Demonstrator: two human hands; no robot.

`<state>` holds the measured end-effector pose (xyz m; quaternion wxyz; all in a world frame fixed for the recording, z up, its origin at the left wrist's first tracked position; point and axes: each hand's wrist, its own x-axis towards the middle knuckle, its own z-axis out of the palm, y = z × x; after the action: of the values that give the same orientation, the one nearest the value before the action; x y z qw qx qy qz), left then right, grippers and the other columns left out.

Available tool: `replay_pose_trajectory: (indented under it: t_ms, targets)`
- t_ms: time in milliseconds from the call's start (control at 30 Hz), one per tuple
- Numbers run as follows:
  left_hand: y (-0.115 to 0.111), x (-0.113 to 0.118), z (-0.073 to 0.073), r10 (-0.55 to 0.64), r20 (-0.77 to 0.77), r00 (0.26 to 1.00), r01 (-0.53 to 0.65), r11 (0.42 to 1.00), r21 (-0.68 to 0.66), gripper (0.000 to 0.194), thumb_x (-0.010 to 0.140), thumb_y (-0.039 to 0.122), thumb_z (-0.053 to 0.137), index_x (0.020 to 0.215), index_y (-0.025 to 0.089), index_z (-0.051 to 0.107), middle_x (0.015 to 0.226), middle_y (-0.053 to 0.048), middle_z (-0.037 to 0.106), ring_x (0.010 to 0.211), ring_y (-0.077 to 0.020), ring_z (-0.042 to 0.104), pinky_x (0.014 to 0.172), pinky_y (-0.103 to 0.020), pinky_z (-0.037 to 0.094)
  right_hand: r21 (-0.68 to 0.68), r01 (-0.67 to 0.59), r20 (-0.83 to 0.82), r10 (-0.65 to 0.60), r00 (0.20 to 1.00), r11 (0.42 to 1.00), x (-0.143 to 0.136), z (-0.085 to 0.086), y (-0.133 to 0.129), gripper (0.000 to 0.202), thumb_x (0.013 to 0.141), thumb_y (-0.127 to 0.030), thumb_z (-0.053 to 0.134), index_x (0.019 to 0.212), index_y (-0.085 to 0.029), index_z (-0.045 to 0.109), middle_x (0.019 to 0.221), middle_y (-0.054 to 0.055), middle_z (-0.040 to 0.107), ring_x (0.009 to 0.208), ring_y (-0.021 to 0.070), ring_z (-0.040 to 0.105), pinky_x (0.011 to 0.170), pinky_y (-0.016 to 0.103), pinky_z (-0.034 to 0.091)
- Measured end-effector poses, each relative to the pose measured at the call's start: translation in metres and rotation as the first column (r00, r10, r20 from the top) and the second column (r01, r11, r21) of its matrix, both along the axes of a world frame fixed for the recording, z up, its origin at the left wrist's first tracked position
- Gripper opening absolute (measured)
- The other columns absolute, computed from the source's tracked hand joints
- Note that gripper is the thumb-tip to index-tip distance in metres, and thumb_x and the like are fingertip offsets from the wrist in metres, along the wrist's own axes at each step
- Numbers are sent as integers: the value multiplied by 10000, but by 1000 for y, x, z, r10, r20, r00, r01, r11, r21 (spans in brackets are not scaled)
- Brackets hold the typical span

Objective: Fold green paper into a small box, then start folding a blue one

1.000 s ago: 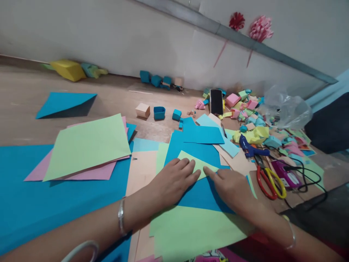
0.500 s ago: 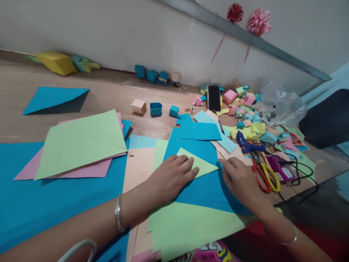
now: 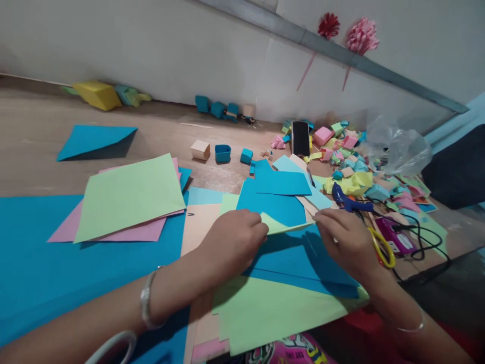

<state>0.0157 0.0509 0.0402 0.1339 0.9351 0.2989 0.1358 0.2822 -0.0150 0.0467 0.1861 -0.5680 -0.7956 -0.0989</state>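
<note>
A small folded piece of light green paper (image 3: 282, 225) is raised over blue sheets (image 3: 280, 258). My left hand (image 3: 238, 237) has its fingers closed on the paper's left end. At the right tip, my right hand (image 3: 343, 237) pinches the same piece between thumb and fingers. Beyond the hands, a smaller blue piece (image 3: 284, 183) overlaps the blue sheet. Larger light green sheets (image 3: 276, 313) lie nearer to me, partly under the blue ones.
Green and pink sheets (image 3: 132, 194) are stacked at left. Small paper boxes (image 3: 223, 153) stand behind. To the right are a phone (image 3: 300, 138), a blue glue gun (image 3: 348, 200), yellow-handled scissors (image 3: 382, 247), a purple power strip (image 3: 396, 236) with cables and many paper pieces.
The small green piece has been lifted off the blue sheet. My left hand has gone from lying spread on it to gripping it, and my right hand now pinches its tip.
</note>
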Motion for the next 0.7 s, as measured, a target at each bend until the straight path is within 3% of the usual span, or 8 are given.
replay_pose_trajectory:
  t_ms: [100,200,333,400,500,567,633,700]
  targets:
    - [15,-14,24,166,212,963,-78,926,-369,130,828,263,620,871,191,719,810,-32,708,731,-180,628,619,-268,453,-227,76,-304,-145,942,971,0,20,5,217,898,-297,476,845,-189,657,839,61,673,780,184,610,690,283,452]
    - [36,-26,32,459,282,843,-106,654,-749,176,713,283,721,850,172,718,679,-12,678,651,-158,624,596,-249,471,-591,32,-443,-357,822,806,2,22,9,268,857,-357,500,655,-193,564,595,-10,525,570,127,482,527,244,358]
    - [52,-28,12,712,401,576,50,459,-887,256,661,322,773,795,140,653,697,1,611,640,-103,559,613,-225,444,-792,-226,-526,-447,723,567,-1,1,8,278,802,-385,575,622,-178,532,544,-39,449,530,97,387,500,229,287]
    - [50,-23,-1,767,407,496,132,397,-908,304,654,367,785,771,142,618,700,17,565,631,-80,522,626,-214,428,-825,-270,-527,-504,684,496,-5,-10,4,287,794,-401,598,630,-172,546,534,-43,445,520,89,366,490,228,268]
    - [38,-13,-11,731,381,566,206,322,-924,360,723,482,716,807,149,608,717,8,539,627,-81,483,587,-206,394,-820,-260,-557,-603,572,510,-11,-21,-1,299,804,-439,598,674,-172,570,518,-51,430,500,86,346,464,227,245]
    - [30,-8,-12,684,356,636,199,300,-933,347,693,419,746,875,149,628,796,-19,581,688,-106,510,592,-214,392,-804,-244,-578,-619,532,542,-14,-23,-4,317,829,-456,576,679,-178,561,527,-50,436,494,86,355,459,226,257]
    - [25,-7,-12,655,348,671,171,321,-932,306,707,376,719,882,140,632,796,-27,591,696,-121,521,599,-230,391,-793,-268,-581,-544,605,547,-17,-21,-6,335,859,-461,550,680,-178,570,560,-33,479,517,95,410,484,230,306]
    - [23,-7,-10,631,319,707,68,388,-919,243,722,362,675,795,138,615,706,-5,548,631,-114,481,555,-232,349,-766,-317,-571,-364,736,559,-20,-16,-6,304,873,-450,553,768,-179,641,657,4,567,607,125,504,557,247,381]
